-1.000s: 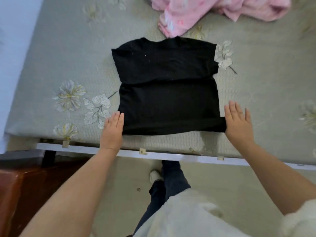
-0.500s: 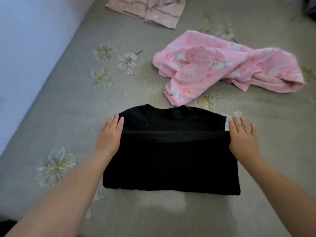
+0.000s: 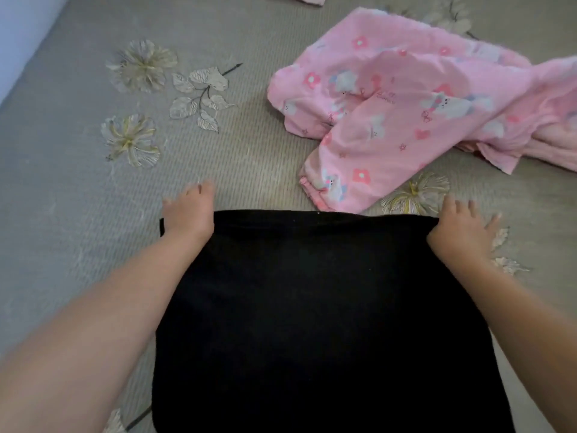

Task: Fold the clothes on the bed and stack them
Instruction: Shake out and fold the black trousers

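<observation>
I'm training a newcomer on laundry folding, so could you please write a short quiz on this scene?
1. True or false: the pink garment is neatly folded.
2. Which lies nearer the person: A) the black garment B) the pink garment?
3. Where do the left hand and right hand rest?

Key: 1. False, it lies crumpled on the bed. 2. A. 3. At the black garment's far corners, one on each side.

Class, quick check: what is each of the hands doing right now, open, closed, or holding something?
Left hand: open, fingers spread, resting at the far left corner of the folded black garment.
Right hand: open, fingers spread, resting at its far right corner.
</observation>
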Tool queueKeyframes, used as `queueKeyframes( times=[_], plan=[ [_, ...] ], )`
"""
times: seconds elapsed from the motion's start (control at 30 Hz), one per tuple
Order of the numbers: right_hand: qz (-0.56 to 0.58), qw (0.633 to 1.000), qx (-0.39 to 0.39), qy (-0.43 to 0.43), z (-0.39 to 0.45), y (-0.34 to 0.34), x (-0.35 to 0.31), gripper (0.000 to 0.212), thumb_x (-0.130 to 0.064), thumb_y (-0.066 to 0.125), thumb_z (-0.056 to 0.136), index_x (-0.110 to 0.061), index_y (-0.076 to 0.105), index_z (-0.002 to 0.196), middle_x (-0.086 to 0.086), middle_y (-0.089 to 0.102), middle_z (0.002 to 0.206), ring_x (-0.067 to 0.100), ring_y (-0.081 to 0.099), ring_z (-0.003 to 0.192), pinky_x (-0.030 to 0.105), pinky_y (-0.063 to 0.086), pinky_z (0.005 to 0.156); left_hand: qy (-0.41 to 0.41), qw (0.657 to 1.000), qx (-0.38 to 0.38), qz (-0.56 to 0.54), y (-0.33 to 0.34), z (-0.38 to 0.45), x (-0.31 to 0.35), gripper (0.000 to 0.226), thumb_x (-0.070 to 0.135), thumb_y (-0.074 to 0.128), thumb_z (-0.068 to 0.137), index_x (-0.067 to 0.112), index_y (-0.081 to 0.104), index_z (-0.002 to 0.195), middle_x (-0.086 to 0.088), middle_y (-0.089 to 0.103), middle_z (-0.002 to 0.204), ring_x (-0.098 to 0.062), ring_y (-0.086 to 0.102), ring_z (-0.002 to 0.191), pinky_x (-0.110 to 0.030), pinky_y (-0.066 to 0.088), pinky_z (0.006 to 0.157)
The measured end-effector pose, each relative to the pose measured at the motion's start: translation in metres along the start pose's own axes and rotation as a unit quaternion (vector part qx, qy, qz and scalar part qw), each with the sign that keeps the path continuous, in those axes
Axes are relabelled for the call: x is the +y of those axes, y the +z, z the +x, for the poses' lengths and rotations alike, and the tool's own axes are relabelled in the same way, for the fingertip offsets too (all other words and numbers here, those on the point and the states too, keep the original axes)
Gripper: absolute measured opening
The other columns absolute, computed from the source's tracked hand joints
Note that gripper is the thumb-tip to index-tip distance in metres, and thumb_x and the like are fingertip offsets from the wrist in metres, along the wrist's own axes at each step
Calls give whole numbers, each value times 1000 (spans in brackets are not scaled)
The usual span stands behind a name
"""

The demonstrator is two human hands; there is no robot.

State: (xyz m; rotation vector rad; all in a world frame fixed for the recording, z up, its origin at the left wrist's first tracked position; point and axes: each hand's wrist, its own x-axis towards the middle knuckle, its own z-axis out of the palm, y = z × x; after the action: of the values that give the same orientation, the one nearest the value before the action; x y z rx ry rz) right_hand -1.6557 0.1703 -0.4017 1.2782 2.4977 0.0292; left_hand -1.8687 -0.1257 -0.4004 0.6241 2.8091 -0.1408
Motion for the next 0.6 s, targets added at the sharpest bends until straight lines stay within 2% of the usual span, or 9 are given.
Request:
queueKeyframes(
  times=[0.07,0.13,0.2,0.27,0.3,0.37,0.47,0.53,0.6],
  plan=[
    [63,997,26,46,5,0,-4,63,-1,43,81,-2,24,141,15,26,149,29,9,142,56,3,111,7,998,46,-50,6,-4,-1,56,-9,41,83,1,31,137,-20,34,142,-34,27,134,-52,21,108],
    [109,991,71,26,-3,3,-10,56,0,42,84,2,29,139,19,24,149,34,10,141,56,5,110,66,986,110,-106,12,-20,2,53,-11,40,83,-5,35,135,-22,31,145,-36,21,138,-53,13,110],
    [151,977,121,-89,-30,10,-20,45,-3,42,87,8,41,131,27,31,144,44,21,136,59,13,107,148,966,160,-135,21,-49,8,43,-7,44,81,-10,49,123,-30,42,135,-45,33,130,-58,19,105],
    [161,951,146,-218,-70,21,-32,44,-15,40,87,9,52,121,31,43,134,51,35,126,64,23,101,172,963,159,-132,34,-84,10,40,9,41,84,-8,56,116,-30,47,130,-46,37,125,-57,20,101],
    [150,942,142,-266,-92,28,-38,47,-21,38,86,7,55,119,30,47,131,51,39,123,64,26,97,156,969,142,-130,41,-102,7,44,17,38,85,-6,57,117,-30,46,131,-44,34,127,-57,18,100],
    [123,936,122,-307,-128,40,-42,50,-28,36,85,2,58,118,26,51,129,49,44,120,62,26,95,97,977,116,-149,53,-135,1,49,23,36,86,-4,51,125,-31,38,137,-39,20,131,-56,12,102],
    [92,953,49,-285,-164,58,-33,54,-33,32,86,-2,55,123,25,47,133,44,39,124,56,21,97,-42,968,60,-240,64,-175,-9,54,22,40,91,-3,31,138,-28,18,147,-35,5,138,-47,7,109],
    [89,962,17,-259,-174,66,-25,56,-35,29,87,-2,51,127,25,44,136,45,37,127,57,22,100,-123,942,26,-311,67,-193,-14,55,19,40,96,-2,19,142,-24,13,150,-32,8,141,-35,8,111],
    [84,966,0,-245,-179,71,-23,57,-35,27,88,-2,49,129,25,41,138,46,35,128,59,23,102,-163,918,24,-360,71,-208,-18,52,14,40,95,-2,21,141,-22,25,146,-31,23,137,-33,18,113]
  ],
)
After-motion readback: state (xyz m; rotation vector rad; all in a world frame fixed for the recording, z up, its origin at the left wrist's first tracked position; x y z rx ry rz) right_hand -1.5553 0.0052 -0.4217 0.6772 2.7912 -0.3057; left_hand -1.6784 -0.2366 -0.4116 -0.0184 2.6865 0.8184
